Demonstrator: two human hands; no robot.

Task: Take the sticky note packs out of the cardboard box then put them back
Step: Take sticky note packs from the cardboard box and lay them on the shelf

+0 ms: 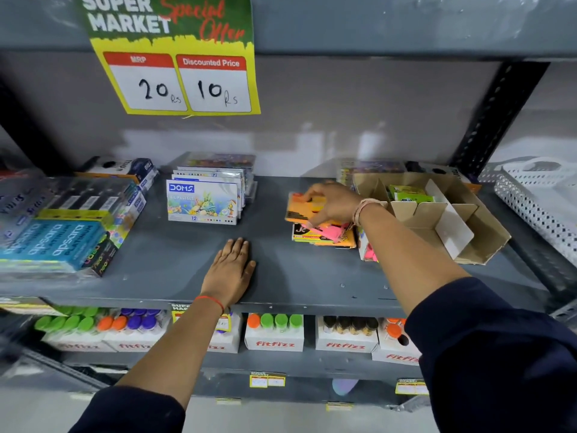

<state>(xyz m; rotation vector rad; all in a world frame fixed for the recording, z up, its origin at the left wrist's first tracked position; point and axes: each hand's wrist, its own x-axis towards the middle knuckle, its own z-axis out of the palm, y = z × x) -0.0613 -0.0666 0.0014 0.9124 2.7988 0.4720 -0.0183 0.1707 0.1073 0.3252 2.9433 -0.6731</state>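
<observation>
A cardboard box with white dividers stands on the right of the grey shelf. One green sticky note pack sits in its back compartment. Left of the box lies a small pile of sticky note packs in pink, yellow and orange. Just above the pile is an orange sticky note pack, with my right hand shut on it. Another pink pack shows under my right forearm. My left hand rests flat on the shelf, fingers together, holding nothing.
DOMS oil pastel boxes stand mid-shelf. Apsara pencil boxes are stacked at the left. A price sign hangs above. A white perforated basket is at the far right. Fitfizz bottle packs fill the shelf below.
</observation>
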